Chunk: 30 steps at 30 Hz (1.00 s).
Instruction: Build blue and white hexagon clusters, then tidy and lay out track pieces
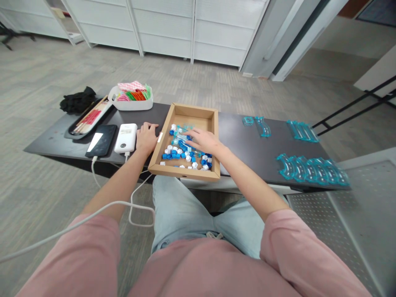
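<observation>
A shallow cardboard box [198, 174] stands at the table's near edge. Inside are several small blue and white faceted pieces [176, 155] and some translucent blue plastic parts [181, 131]. My right hand [202, 141] reaches into the box, its fingers stretched over the translucent parts and touching or nearly touching them; what lies under the fingertips is partly hidden. On the tabletop, my left hand [147, 138] lies with its fingers extended between the box and a white power bank [126, 138], holding nothing.
On the right of the dark table [238, 154], curved translucent blue parts lie in a near row [312, 170] and a far row [302, 131], with a curved part [262, 126] and a small part [248, 121] apart. Leftward are a phone [102, 140], tray [70, 134], white bin [133, 106] and cable [77, 225].
</observation>
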Motion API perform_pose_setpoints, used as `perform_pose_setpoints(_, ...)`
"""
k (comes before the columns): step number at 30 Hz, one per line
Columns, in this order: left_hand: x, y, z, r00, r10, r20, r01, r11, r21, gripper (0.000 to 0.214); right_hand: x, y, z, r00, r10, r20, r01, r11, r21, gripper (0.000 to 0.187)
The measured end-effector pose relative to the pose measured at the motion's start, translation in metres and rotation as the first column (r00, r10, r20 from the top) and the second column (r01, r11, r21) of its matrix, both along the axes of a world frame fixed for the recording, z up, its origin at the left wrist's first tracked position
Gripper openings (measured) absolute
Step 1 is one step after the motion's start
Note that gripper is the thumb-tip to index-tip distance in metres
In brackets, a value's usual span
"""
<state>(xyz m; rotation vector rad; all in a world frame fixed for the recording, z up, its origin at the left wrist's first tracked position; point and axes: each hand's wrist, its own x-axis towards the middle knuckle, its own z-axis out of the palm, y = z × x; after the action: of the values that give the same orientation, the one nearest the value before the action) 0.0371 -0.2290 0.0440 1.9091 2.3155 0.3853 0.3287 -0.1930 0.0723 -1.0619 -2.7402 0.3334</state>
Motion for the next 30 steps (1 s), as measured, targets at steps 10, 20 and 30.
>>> perform_pose_setpoints(10,0.001,-0.002,0.004,1.000,0.006,-0.001,-0.006,0.999,-0.033,0.065,0.004,0.005,-0.006,0.967,-0.004,-0.256,0.006,1.000,0.007,0.052)
perform_pose_setpoints(20,0.004,0.000,0.012,0.999,0.025,-0.029,-0.028,0.994,-0.103,0.075,0.081,0.009,0.012,0.881,-0.220,-0.419,0.276,0.958,0.078,0.076)
perform_pose_setpoints(30,-0.034,0.012,-0.011,0.982,-0.078,-0.171,0.029,0.962,-0.272,0.116,0.327,0.033,0.025,0.514,-0.853,-0.095,0.857,0.505,0.100,0.076)
